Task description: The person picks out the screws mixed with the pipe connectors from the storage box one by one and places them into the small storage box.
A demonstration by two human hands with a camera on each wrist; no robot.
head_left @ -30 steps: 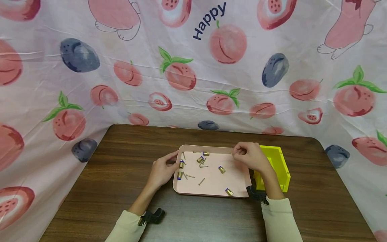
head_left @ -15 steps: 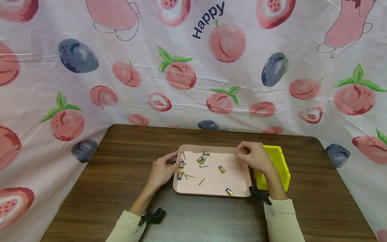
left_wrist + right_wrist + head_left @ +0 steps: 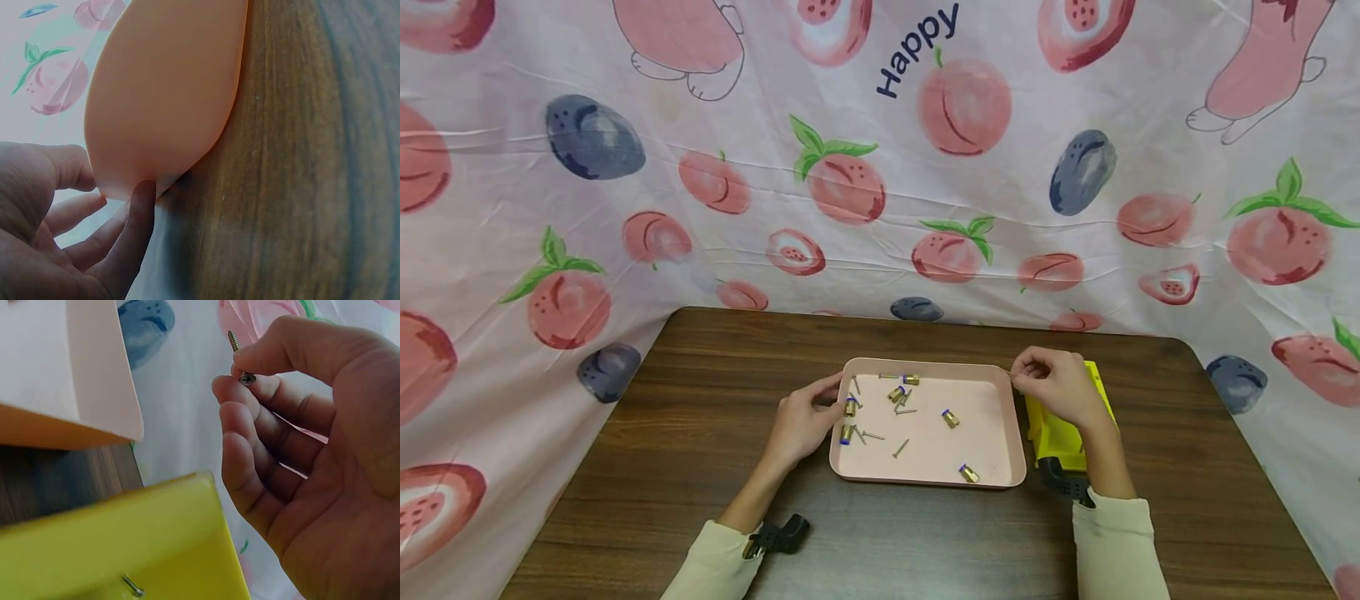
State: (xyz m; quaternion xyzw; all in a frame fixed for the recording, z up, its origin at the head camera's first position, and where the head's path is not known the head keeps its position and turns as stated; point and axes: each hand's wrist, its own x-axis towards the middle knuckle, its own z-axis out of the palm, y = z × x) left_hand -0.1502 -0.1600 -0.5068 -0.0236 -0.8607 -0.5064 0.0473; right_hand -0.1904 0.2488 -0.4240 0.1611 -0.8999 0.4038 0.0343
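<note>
I see left hand (image 3: 805, 421) gripping pink tray (image 3: 992, 417), lower centre, presumably steadying it under loose screws (image 3: 874, 437) and brass fittings (image 3: 951, 418); right hand (image 3: 1060, 385) pinches one screw (image 3: 247, 379), lower right of head view, likely for control, near yellow bin (image 3: 1060, 437).

Desk (image 3: 737, 358): one. Pink tray (image 3: 977, 396): one. Yellow bin (image 3: 1060, 437): one. Grips: two, left grip (image 3: 803, 423) and right grip (image 3: 1058, 385). Brass fittings (image 3: 951, 418) in tray: six. Tray screws (image 3: 901, 448): at least eight; overlap at far side leaves exact number unclear. Held screw (image 3: 247, 379), right grip: one. Bin screw (image 3: 132, 585): one visible.
</note>
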